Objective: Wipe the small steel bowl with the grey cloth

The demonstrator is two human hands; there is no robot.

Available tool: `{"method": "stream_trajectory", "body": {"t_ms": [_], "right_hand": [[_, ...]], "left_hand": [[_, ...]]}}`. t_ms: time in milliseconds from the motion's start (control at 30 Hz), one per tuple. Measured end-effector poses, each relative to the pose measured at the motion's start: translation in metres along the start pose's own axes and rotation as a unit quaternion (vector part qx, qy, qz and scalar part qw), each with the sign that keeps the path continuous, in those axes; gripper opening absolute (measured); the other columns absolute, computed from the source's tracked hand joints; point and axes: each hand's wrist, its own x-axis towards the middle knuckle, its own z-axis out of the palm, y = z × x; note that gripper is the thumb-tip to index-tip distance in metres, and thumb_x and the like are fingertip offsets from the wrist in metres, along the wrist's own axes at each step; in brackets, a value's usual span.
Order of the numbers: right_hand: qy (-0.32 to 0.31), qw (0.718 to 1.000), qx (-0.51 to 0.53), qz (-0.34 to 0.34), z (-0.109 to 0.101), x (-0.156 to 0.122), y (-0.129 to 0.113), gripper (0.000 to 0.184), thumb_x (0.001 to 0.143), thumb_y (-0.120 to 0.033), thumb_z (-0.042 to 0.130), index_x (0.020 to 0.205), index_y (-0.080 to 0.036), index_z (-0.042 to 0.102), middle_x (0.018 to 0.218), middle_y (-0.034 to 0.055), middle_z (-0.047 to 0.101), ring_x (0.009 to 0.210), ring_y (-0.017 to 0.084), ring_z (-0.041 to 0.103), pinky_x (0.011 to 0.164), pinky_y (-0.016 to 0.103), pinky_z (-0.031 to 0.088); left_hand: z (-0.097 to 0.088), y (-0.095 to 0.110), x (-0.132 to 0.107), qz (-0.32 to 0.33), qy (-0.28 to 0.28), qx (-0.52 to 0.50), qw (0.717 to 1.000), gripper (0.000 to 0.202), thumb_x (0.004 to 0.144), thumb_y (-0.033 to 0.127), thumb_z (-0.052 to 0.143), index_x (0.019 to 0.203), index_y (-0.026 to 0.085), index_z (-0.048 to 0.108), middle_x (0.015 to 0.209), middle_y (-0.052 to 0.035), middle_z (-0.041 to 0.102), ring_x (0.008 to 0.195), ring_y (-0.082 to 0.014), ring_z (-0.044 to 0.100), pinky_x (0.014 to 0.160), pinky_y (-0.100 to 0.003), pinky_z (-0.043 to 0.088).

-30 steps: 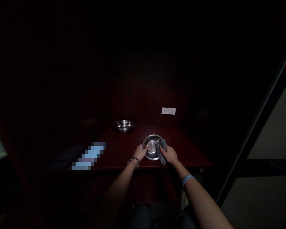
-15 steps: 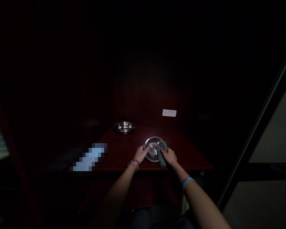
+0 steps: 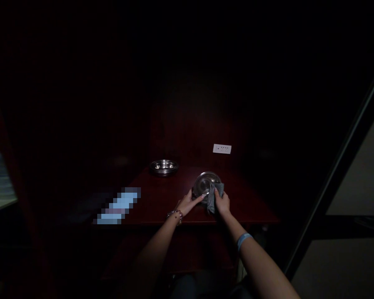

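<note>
Round, shiny silver metal bowl (image 3: 202,182) is what we are gripping between our two hands, and it is tilting over the near part of a dark red-brown wooden tabletop (image 3: 162,203); we are not managing to tell whether its edge is touching the wood, or which of its faces is showing. Our left hand (image 3: 188,202) is clamping the bowl's lower left edge, its thumb lying across the near side and its other fingers mostly hiding behind. Our right hand (image 3: 222,202) is closing on a crumpled grey fabric cloth (image 3: 216,193), thumb on top, and is holding it against the bowl's right side, with a loose end hanging just below the grip. We are wearing a dark beaded bracelet (image 3: 175,215) on the left wrist and a light-blue band (image 3: 244,241) on the right forearm. Beyond the grip and to its left, nested silver metal bowls (image 3: 163,167) are sitting near the back of the tabletop, well apart from our hands. Past the grip and slightly right, a white rectangular socket panel (image 3: 222,149) is showing on the dark red-brown back wall (image 3: 187,137). Left of the grip, a pixelated pale-blue patch (image 3: 118,205) is covering whatever is lying there.
</note>
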Motion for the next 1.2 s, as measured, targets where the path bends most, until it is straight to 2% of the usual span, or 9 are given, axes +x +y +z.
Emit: {"method": "stream_trajectory", "body": {"t_ms": [100, 167, 267, 367, 500, 633, 800, 1033, 1200], "right_hand": [[-0.025, 1.000, 0.003, -0.003, 0.004, -0.003, -0.002, 0.050, 0.083, -0.054, 0.046, 0.102, -0.012, 0.066, 0.100, 0.0129, 0.070, 0.093, 0.023, 0.066, 0.078, 0.026, 0.049], [-0.048, 0.999, -0.010, 0.006, 0.007, -0.005, -0.002, 0.049, 0.083, -0.053, 0.046, 0.100, -0.012, 0.067, 0.098, 0.0126, 0.070, 0.093, 0.023, 0.066, 0.077, 0.027, 0.049], [-0.078, 0.997, -0.012, 0.023, 0.010, -0.006, -0.001, 0.048, 0.083, -0.052, 0.048, 0.099, -0.012, 0.068, 0.096, 0.0132, 0.071, 0.091, 0.023, 0.067, 0.076, 0.027, 0.049], [-0.115, 0.993, -0.009, 0.035, 0.013, -0.005, 0.000, 0.049, 0.082, -0.051, 0.050, 0.100, -0.010, 0.068, 0.096, 0.0136, 0.071, 0.090, 0.023, 0.067, 0.076, 0.028, 0.050], [-0.144, 0.989, -0.005, 0.034, 0.014, -0.004, 0.002, 0.046, 0.081, -0.048, 0.053, 0.103, -0.011, 0.068, 0.097, 0.0129, 0.071, 0.092, 0.023, 0.067, 0.076, 0.028, 0.051], [-0.154, 0.988, -0.007, 0.008, 0.013, -0.006, 0.001, 0.041, 0.081, -0.044, 0.055, 0.102, -0.012, 0.069, 0.095, 0.0109, 0.071, 0.091, 0.023, 0.067, 0.076, 0.028, 0.051], [-0.126, 0.991, -0.048, -0.017, 0.009, -0.009, -0.008, 0.038, 0.082, -0.042, 0.054, 0.097, -0.011, 0.070, 0.096, 0.0124, 0.071, 0.091, 0.022, 0.067, 0.075, 0.025, 0.050], [-0.104, 0.984, -0.135, -0.047, 0.001, -0.011, -0.018, 0.041, 0.084, -0.047, 0.051, 0.093, -0.012, 0.071, 0.095, 0.0157, 0.071, 0.091, 0.023, 0.066, 0.075, 0.025, 0.048], [-0.162, 0.979, -0.108, -0.062, -0.007, -0.006, -0.009, 0.042, 0.083, -0.049, 0.053, 0.091, -0.012, 0.071, 0.092, 0.0133, 0.071, 0.088, 0.022, 0.067, 0.073, 0.025, 0.048]], "left_hand": [[0.000, -0.001, -0.001, 0.018, -0.026, 0.017, 0.999, 0.058, 0.072, 0.059, 0.058, 0.121, 0.028, 0.058, 0.121, -0.0022, 0.064, 0.117, -0.0257, 0.055, 0.101, -0.034, 0.039], [0.002, -0.004, 0.001, 0.026, -0.021, 0.007, 0.999, 0.051, 0.074, 0.055, 0.058, 0.116, 0.027, 0.062, 0.120, -0.0022, 0.064, 0.118, -0.0253, 0.054, 0.102, -0.033, 0.038], [0.006, -0.010, 0.009, 0.011, 0.004, -0.054, 0.998, 0.045, 0.078, 0.044, 0.055, 0.115, 0.020, 0.063, 0.119, -0.0043, 0.065, 0.114, -0.0231, 0.057, 0.099, -0.031, 0.041], [0.008, -0.017, 0.017, -0.011, 0.003, -0.129, 0.992, 0.041, 0.079, 0.032, 0.050, 0.113, 0.013, 0.062, 0.114, -0.0069, 0.067, 0.107, -0.0204, 0.061, 0.094, -0.030, 0.045], [0.007, -0.024, 0.021, -0.013, 0.004, -0.135, 0.991, 0.041, 0.078, 0.030, 0.047, 0.112, 0.013, 0.063, 0.111, -0.0058, 0.068, 0.104, -0.0198, 0.061, 0.093, -0.030, 0.045], [0.005, -0.028, 0.023, -0.032, 0.013, -0.119, 0.992, 0.041, 0.078, 0.033, 0.045, 0.110, 0.013, 0.063, 0.105, -0.0066, 0.070, 0.098, -0.0208, 0.063, 0.089, -0.031, 0.047], [0.006, -0.031, 0.025, -0.038, 0.037, -0.109, 0.993, 0.036, 0.079, 0.029, 0.043, 0.101, 0.013, 0.065, 0.102, -0.0075, 0.071, 0.095, -0.0202, 0.064, 0.087, -0.030, 0.048], [0.007, -0.033, 0.028, -0.065, 0.023, -0.083, 0.994, 0.030, 0.081, 0.026, 0.043, 0.094, 0.014, 0.066, 0.094, -0.0072, 0.072, 0.089, -0.0193, 0.066, 0.079, -0.028, 0.050], [0.008, -0.032, 0.027, -0.062, 0.037, -0.076, 0.995, 0.031, 0.082, 0.025, 0.042, 0.096, 0.014, 0.066, 0.098, -0.0079, 0.071, 0.090, -0.0185, 0.066, 0.081, -0.027, 0.050]]}}
